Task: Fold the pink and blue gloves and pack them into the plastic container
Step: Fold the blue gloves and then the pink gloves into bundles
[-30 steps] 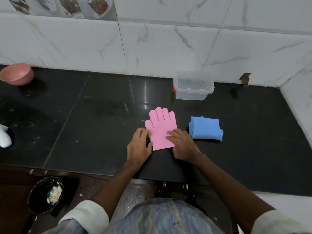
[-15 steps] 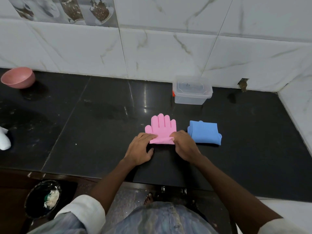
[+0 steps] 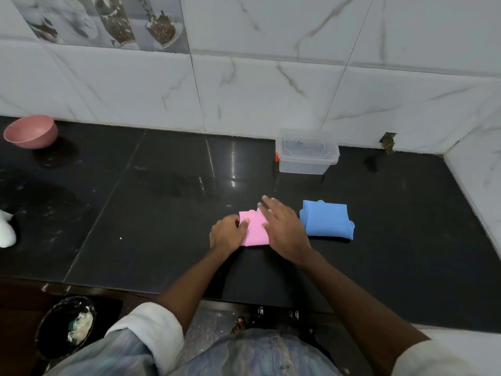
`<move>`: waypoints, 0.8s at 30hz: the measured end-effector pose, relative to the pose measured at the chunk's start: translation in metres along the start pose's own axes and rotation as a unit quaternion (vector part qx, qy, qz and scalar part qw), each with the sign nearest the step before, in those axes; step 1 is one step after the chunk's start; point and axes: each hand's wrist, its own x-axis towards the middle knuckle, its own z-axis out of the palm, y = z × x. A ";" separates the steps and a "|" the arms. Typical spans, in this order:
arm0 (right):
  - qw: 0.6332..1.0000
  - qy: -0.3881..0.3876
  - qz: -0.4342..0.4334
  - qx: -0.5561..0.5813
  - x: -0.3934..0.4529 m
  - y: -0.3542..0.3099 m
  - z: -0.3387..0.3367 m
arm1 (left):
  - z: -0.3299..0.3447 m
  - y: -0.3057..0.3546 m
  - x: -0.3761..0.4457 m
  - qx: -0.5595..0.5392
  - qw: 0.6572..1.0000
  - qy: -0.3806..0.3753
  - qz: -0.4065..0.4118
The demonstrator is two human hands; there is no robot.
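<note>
1. Changed since half a second ago: pink glove [image 3: 254, 229] no longer spread with its fingers showing, now doubled over into a small rectangle; right hand [image 3: 284, 232] moved forward across the top of it.
2. Seen from a head camera looking down at a black countertop [image 3: 135, 213] backed by white marbled wall tiles [image 3: 271, 90].
3. Left hand [image 3: 227, 234] curled at the left edge of the pink glove, thumb lying on top, other fingers bent at the edge; probably pinning the fold so it does not spring open.
4. Right hand flat, fingers spread and loose, laid over the right part of the pink glove; pressing or smoothing, at a guess, rather than gripping.
5. Blue glove [image 3: 326, 221] just beside the right hand, already folded into a neat block, apart from the pink one; likely parked there until both can be packed.
6. Plastic container [image 3: 307, 153] at the back against the wall, beyond both gloves and well apart from them; clear, and seemingly nothing in it.
7. Pink bowl [image 3: 31, 131] far off at the back left, not involved.
8. Hidden: right side of the pink glove under the right hand, so evenness of the fold not checkable.
9. Hard to judge: whether the container carries a lid or stands open; small red part at its left side not identifiable.
10. Cut off at the left edge: a white object [image 3: 5, 232], nature unclear. Below the counter edge, a dark round bin [image 3: 65, 327] with pale scraps inside.
</note>
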 end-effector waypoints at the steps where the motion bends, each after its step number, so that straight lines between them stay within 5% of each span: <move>1: 0.998 -0.048 -0.029 -0.022 -0.003 0.000 0.007 | 0.000 0.002 0.002 0.001 1.000 0.000 -0.010; 7: 0.992 -0.122 0.017 0.011 -0.002 0.010 0.022 | 0.004 0.009 -0.004 -0.088 0.992 0.084 -0.044; 10: 0.991 -0.132 0.014 0.001 0.003 0.009 0.023 | 0.008 0.010 -0.006 -0.001 0.988 0.110 0.103; 13: 0.990 -0.139 0.032 0.014 0.003 0.010 0.025 | 0.016 0.007 -0.006 0.119 0.970 0.051 0.206; 24: 0.973 -0.209 0.053 0.077 0.021 0.015 0.019 | 0.013 0.011 0.006 0.131 0.981 -0.036 0.142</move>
